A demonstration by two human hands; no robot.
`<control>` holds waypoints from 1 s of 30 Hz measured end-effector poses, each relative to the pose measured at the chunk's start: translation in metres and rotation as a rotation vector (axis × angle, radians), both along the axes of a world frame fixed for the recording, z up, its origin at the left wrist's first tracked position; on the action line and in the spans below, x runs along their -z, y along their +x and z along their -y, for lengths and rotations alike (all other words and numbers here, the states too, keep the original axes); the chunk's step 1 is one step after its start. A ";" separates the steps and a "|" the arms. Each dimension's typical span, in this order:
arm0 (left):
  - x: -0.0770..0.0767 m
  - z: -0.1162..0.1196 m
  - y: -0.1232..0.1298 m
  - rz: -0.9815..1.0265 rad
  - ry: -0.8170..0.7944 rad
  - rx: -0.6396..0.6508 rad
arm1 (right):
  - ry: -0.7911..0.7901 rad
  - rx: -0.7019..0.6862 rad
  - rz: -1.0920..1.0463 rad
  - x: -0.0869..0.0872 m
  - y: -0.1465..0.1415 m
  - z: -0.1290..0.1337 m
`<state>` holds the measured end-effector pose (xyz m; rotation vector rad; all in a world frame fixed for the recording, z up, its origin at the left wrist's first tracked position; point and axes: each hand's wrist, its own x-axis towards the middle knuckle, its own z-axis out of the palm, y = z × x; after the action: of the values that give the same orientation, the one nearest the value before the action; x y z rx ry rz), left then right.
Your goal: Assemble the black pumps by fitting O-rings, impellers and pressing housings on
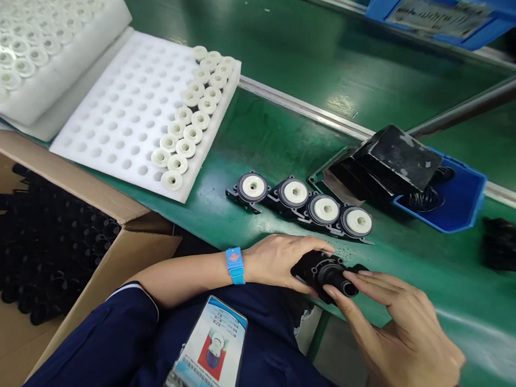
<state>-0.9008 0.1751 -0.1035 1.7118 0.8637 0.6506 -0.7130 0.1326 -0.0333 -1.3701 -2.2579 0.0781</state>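
My left hand (pixel 282 260), with a blue band at its wrist, is closed round a black plastic housing (pixel 312 271) at the bench's near edge. A ribbed black tube (pixel 335 278) stands out of the housing's round opening. My right hand (pixel 394 313) pinches this tube between thumb and fingers. Just beyond my hands, several black housings (pixel 284 206) stand in a slanting row, each with a white ring-shaped part (pixel 326 209) in its round top. Parts of the held housing are hidden by my fingers.
A white foam tray (pixel 109 120) bears white ring parts along its right side; a fuller tray (pixel 55 54) lies behind. At left, a cardboard box (pixel 127 245) holds many black parts. A blue bin (pixel 463 196) and a black box (pixel 397 159) stand at right.
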 end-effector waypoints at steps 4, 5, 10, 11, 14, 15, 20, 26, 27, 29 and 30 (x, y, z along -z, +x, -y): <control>0.002 -0.001 0.001 0.013 0.023 0.003 | -0.073 -0.071 0.010 -0.005 0.008 -0.006; 0.003 -0.001 0.001 0.014 0.023 0.003 | -0.087 -0.094 0.013 -0.006 0.011 -0.007; 0.004 0.000 0.001 0.024 0.019 0.007 | -0.112 -0.102 0.023 -0.003 0.013 -0.007; 0.004 0.000 0.002 0.028 0.023 0.007 | -0.105 -0.070 0.017 -0.002 0.011 -0.006; 0.004 0.000 0.002 0.033 0.018 -0.004 | -0.073 0.024 0.004 -0.001 0.004 0.000; 0.004 0.001 0.003 0.033 0.011 -0.008 | -0.067 0.043 0.007 0.000 0.002 0.002; 0.003 0.000 0.003 0.042 -0.005 -0.011 | -0.048 0.077 0.005 0.001 -0.003 0.006; 0.005 0.002 0.005 0.050 0.034 -0.023 | -0.017 0.108 0.026 0.003 -0.003 0.008; 0.005 0.002 0.005 0.047 0.036 -0.026 | -0.019 0.107 0.022 0.003 -0.004 0.008; 0.005 0.002 0.005 0.034 0.035 -0.032 | -0.029 0.110 0.015 0.003 -0.004 0.008; 0.005 0.002 0.006 0.031 0.037 -0.033 | -0.025 0.110 0.013 0.003 -0.005 0.009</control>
<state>-0.8951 0.1730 -0.1086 1.7198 0.8640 0.7175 -0.7175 0.1241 -0.0361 -1.5098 -2.1940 0.0605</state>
